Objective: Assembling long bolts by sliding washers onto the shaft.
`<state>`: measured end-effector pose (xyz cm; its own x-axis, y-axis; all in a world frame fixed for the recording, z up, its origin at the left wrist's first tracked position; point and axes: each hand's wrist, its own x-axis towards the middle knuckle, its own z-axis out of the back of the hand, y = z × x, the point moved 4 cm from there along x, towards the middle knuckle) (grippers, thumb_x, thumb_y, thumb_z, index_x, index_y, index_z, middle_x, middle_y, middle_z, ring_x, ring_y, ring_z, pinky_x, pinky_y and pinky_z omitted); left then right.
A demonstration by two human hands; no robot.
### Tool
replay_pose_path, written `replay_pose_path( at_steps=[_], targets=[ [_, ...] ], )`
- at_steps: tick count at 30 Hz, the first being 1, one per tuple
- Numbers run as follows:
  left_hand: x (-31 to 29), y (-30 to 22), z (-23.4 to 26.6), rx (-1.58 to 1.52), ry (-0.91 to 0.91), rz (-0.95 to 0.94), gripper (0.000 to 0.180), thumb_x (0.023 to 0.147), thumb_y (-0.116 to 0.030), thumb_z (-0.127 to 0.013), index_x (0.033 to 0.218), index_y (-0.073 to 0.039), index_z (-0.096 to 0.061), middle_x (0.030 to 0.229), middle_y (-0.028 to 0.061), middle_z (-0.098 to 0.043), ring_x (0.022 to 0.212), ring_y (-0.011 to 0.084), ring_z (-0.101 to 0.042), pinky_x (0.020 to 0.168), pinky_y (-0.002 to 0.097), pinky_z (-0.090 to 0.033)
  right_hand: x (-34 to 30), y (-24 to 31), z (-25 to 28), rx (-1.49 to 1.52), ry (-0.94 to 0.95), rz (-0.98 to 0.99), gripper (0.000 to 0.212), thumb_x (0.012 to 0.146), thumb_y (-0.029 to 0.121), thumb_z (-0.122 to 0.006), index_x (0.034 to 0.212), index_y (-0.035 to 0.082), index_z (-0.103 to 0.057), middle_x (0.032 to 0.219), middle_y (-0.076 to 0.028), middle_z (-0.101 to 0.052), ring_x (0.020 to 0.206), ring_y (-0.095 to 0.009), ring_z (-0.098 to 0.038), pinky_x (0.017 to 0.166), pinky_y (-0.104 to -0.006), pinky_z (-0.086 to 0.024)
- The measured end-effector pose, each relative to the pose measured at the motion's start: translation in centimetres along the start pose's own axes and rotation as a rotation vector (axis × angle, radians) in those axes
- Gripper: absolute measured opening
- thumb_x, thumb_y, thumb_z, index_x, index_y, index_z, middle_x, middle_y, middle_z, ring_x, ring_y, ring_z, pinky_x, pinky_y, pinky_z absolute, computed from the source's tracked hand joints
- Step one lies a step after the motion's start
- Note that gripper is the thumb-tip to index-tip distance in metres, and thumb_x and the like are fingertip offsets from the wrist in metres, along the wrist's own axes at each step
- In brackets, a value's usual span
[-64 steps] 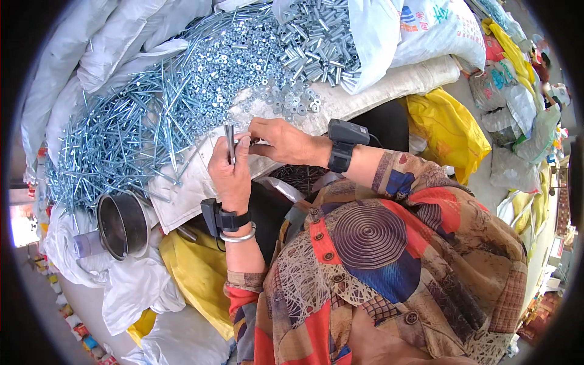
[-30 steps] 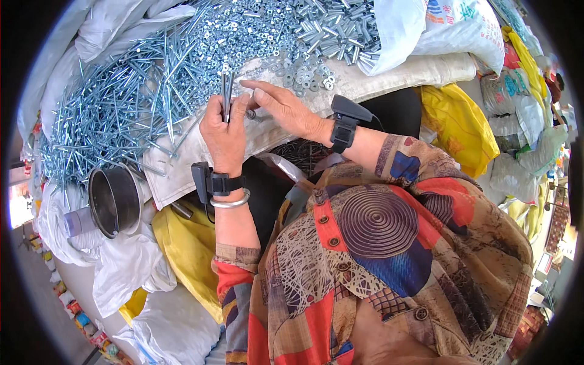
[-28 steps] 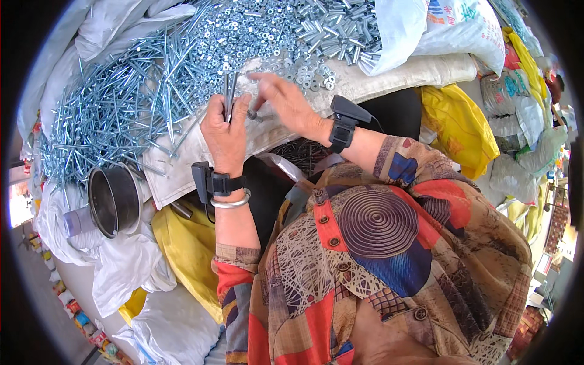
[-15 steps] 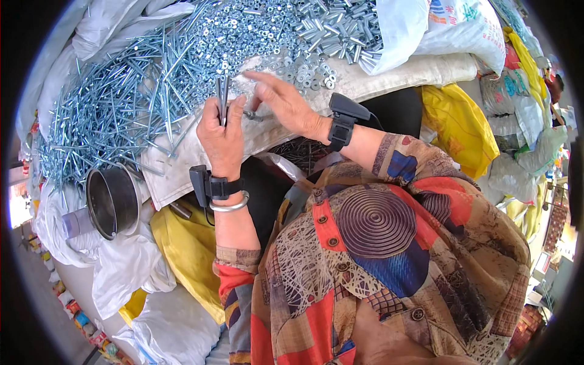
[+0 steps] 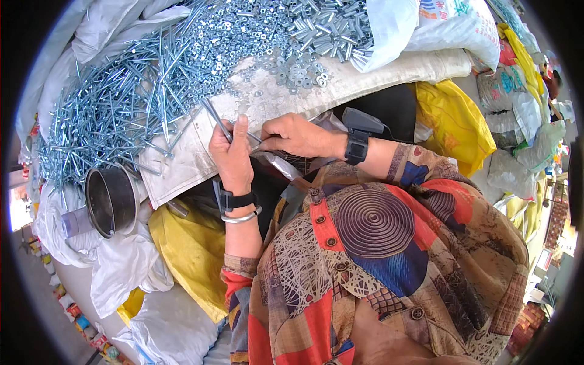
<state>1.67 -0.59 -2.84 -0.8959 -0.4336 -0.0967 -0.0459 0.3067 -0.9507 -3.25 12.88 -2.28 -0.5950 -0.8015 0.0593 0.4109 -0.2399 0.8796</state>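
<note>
My left hand [image 5: 233, 163] is closed around a few long bolts [image 5: 214, 114], their shafts sticking out past the fingers toward the far left. Close on its right, my right hand [image 5: 299, 137] has its fingers pinched at the near end of a thin metal piece between the hands; what exactly they grip is mostly hidden. Both hands are over the near edge of a whitish cloth [image 5: 182, 173]. Beyond them lie a heap of long silvery bolts [image 5: 100, 121], a spread of small nuts [image 5: 213, 39], flat washers [image 5: 298, 74] and short metal tubes [image 5: 331, 29].
A dark round pot [image 5: 111, 204] stands tilted at the left beside a clear plastic container [image 5: 76, 222]. White sacks [image 5: 131, 261] and yellow sacks [image 5: 188, 258] lie near left. Another yellow sack [image 5: 456, 128] and a printed white sack [image 5: 456, 30] are at the right.
Both hands have drawn back toward my body, off the washers and nuts. The right hand's fingers, outstretched before, are now curled in a pinch. The bolts in my left hand now tilt leftward.
</note>
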Motion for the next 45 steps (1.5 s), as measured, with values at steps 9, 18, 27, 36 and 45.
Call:
replay_pose_path(
  at_steps=[9, 18, 27, 36, 45],
  targets=[
    [-1.9, 2.0, -0.1, 0.099, -0.03, 0.131, 0.018, 0.09, -0.022, -0.063, 0.087, -0.007, -0.054, 0.055, -0.0077, -0.037, 0.043, 0.0014, -0.03, 0.039, 0.0181, -0.022, -3.3, -2.4, -0.1, -0.169, -0.01, -0.001, 0.024, 0.085, 0.024, -0.061, 0.09, 0.0, -0.059, 0.083, -0.02, -0.06, 0.078, -0.037, -0.06, 0.068, -0.0431, -0.047],
    [-3.5, 2.5, 0.1, -0.211, -0.041, 0.309, 0.028, 0.096, -0.026, -0.051, 0.11, -0.001, -0.053, 0.067, 0.0002, -0.046, 0.048, 0.0075, -0.039, 0.041, 0.0218, -0.028, -2.7, -6.0, 13.1, -0.947, -0.48, 0.135, 0.016, 0.077, 0.006, -0.053, 0.089, 0.007, -0.064, 0.089, -0.008, -0.056, 0.087, -0.026, -0.055, 0.077, -0.0376, -0.045],
    [-5.3, 5.4, 0.8, -0.053, 0.134, 0.49, 0.024, 0.097, -0.023, -0.048, 0.112, -0.005, -0.054, 0.066, -0.001, -0.049, 0.043, 0.0041, -0.036, 0.038, 0.0189, -0.024, -0.9, -8.1, 15.4, -1.121, -0.506, -0.006, 0.013, 0.078, 0.01, -0.053, 0.085, 0.005, -0.063, 0.087, -0.012, -0.055, 0.089, -0.029, -0.054, 0.077, -0.0395, -0.038],
    [-5.9, 5.4, 0.2, -0.181, 0.174, 0.362, 0.013, 0.094, -0.016, -0.054, 0.102, -0.006, -0.055, 0.074, 0.0012, -0.057, 0.047, 0.004, -0.037, 0.041, 0.0177, -0.025, -1.2, -6.7, 15.4, -0.967, -0.579, 0.244, 0.014, 0.079, 0.011, -0.059, 0.091, 0.003, -0.062, 0.091, -0.013, -0.057, 0.092, -0.03, -0.054, 0.08, -0.0403, -0.039],
    [-5.9, 4.7, 0.3, -0.082, 0.12, 0.292, 0.014, 0.092, -0.019, -0.06, 0.089, -0.006, -0.059, 0.069, -0.0022, -0.055, 0.05, 0.0007, -0.035, 0.044, 0.0163, -0.023, -2.3, -3.5, 8.2, 0.434, -0.208, -0.092, 0.021, 0.094, 0.022, -0.055, 0.094, 0.002, -0.062, 0.08, 0.001, -0.057, 0.07, -0.006, -0.051, 0.065, -0.0226, -0.044]
  ],
)
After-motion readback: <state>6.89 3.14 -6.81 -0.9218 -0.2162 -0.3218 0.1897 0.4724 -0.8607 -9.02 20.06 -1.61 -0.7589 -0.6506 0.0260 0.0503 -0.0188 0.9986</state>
